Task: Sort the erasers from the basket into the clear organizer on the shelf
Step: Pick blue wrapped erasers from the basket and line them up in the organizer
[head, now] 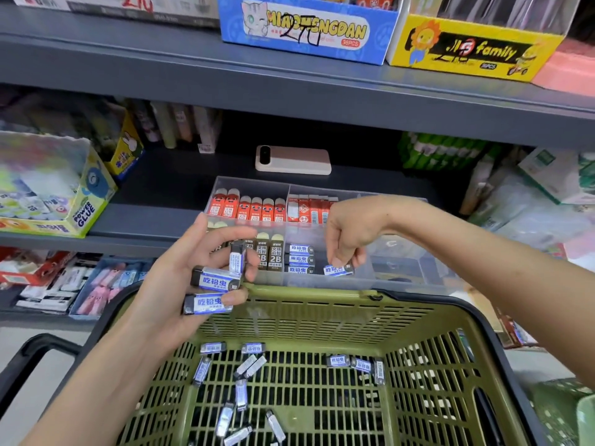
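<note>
Erasers point(338, 360) in blue-and-white sleeves lie scattered on the floor of the green basket point(309, 296). The left hand point(193, 278) grips three more erasers point(214, 281). The right hand point(346, 241) pinches one eraser point(338, 270) low inside the clear organizer point(402, 252) on the shelf point(161, 188), beside a stacked row point(301, 259).

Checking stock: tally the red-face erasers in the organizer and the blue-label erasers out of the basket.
Red-face erasers: 6
Blue-label erasers: 7 (left hand 3, right hand 1, stacked in organizer 3)
Total: 13
</note>
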`<act>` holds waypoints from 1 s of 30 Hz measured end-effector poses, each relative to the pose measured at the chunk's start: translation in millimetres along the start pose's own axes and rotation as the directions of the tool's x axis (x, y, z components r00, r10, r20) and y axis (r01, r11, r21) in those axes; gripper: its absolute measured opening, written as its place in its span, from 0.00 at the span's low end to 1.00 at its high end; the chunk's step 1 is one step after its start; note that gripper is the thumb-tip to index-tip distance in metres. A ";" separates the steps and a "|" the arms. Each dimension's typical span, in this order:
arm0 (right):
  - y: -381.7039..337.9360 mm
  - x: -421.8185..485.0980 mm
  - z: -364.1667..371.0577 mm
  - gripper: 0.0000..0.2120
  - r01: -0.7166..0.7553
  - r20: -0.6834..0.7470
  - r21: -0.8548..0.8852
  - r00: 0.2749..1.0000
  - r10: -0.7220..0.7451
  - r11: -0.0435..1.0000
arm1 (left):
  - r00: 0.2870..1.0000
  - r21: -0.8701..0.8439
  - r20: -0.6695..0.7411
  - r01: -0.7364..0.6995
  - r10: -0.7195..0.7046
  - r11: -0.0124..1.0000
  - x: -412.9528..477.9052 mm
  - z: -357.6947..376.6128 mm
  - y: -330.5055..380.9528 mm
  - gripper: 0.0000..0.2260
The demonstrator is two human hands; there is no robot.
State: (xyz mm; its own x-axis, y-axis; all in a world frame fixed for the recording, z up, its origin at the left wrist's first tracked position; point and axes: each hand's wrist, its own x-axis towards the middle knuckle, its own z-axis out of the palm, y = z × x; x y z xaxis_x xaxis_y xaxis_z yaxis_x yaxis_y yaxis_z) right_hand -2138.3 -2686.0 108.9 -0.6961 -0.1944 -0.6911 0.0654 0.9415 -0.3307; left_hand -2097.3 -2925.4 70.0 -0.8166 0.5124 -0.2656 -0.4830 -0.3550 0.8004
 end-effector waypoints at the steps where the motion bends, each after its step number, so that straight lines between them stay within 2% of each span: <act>1: -2.4 1.3 1.4 0.07 -0.021 0.013 -0.020 1.000 0.022 1.000 | 1.000 0.002 -0.004 -0.002 0.002 1.000 0.0 0.2 0.0 0.25; 5: -10.0 5.8 12.7 0.07 -0.077 0.059 -0.100 0.995 0.083 0.992 | 1.000 -0.004 -0.015 -0.007 0.007 1.000 -0.9 -0.5 1.0 0.25; 11: -13.7 1.0 14.9 0.11 -0.088 0.102 -0.094 0.990 0.098 0.992 | 1.000 -0.017 -0.014 0.002 -0.002 1.000 -0.6 -0.3 0.8 0.25; 13: -14.1 -0.5 14.9 0.10 -0.076 0.107 -0.129 0.990 0.090 0.989 | 1.000 -0.017 -0.012 0.005 -0.005 1.000 -0.7 -0.7 0.7 0.25; 17: -10.9 -4.4 16.9 0.15 -0.026 0.115 -0.156 0.992 0.044 0.987 | 1.000 -0.014 -0.010 0.008 -0.008 1.000 -1.3 -0.5 0.7 0.25; 19: -8.6 -5.9 18.5 0.13 -0.003 0.107 -0.136 0.994 0.018 0.991 | 1.000 -0.009 -0.008 0.010 -0.010 1.000 -1.8 0.7 0.4 0.25; 24: -3.6 -10.4 21.6 0.12 0.034 0.023 -0.061 0.999 -0.032 0.998 | 0.999 -0.011 0.014 0.032 -0.032 0.999 -4.5 7.4 -3.3 0.23; 26: -6.2 -15.4 22.5 0.12 0.080 -0.072 -0.100 0.994 -0.087 0.992 | 0.999 -0.013 0.023 0.047 -0.047 0.999 -5.6 9.5 -4.3 0.23; 28: -14.0 -21.2 25.1 0.14 0.192 -0.274 -0.136 0.936 -0.223 0.972 | 0.998 -0.014 0.023 0.063 -0.063 0.998 -6.5 11.3 -5.4 0.23; 30: -28.4 -30.8 31.2 0.15 0.367 -0.415 -0.024 0.843 -0.343 0.930 | 0.998 -0.016 0.019 0.060 -0.059 0.998 -6.8 13.6 -6.9 0.24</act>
State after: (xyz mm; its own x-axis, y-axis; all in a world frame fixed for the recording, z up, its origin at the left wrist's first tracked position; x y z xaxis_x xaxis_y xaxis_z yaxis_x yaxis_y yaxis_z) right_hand -2096.4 -2715.3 119.5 -0.9057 -0.3726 -0.2020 -0.2119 0.8108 -0.5455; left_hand -2084.1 -2915.8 73.7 -0.7804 0.5471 -0.3026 -0.5361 -0.3365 0.7742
